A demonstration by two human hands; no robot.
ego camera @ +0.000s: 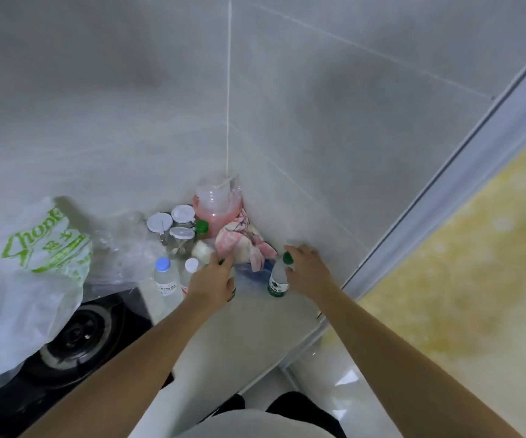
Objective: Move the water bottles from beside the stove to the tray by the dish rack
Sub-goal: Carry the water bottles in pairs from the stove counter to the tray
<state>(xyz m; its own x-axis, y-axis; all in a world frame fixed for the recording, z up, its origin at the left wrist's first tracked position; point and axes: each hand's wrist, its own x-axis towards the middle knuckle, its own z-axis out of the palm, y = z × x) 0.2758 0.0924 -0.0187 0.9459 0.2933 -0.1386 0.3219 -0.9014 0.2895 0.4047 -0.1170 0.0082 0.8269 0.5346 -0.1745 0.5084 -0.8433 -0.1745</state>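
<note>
Head view: grey tiled walls (129, 90) are seen meeting in a corner above a pale bench (249, 324). A large white plastic bag (24, 279) with green lettering is slumped over the left side, partly covering a black stove burner (81, 336). A pink-filled plastic jug (216, 207) is set deep in the corner, with a crumpled pink and white cloth (242, 245) heaped in front of it. Three white-lidded jars (173, 224) are clustered left of the jug, a small green-capped jar (202, 228) just beside them.

Water bottles are found upright on the bench between stove and corner: one with a blue cap (164, 276), one with a white cap (189, 273) just beside it, one with a green cap and green label (278, 279) further right.

Left hand (212, 281) is wrapped around a further bottle (mostly hidden by the hand; only a sliver of green shows above the fingers), so that grip is grasping. Right hand (307, 267) is spread beside the neck of the green-capped bottle, fingers near the cap; whether it is touched or grasped cannot be told.
</note>
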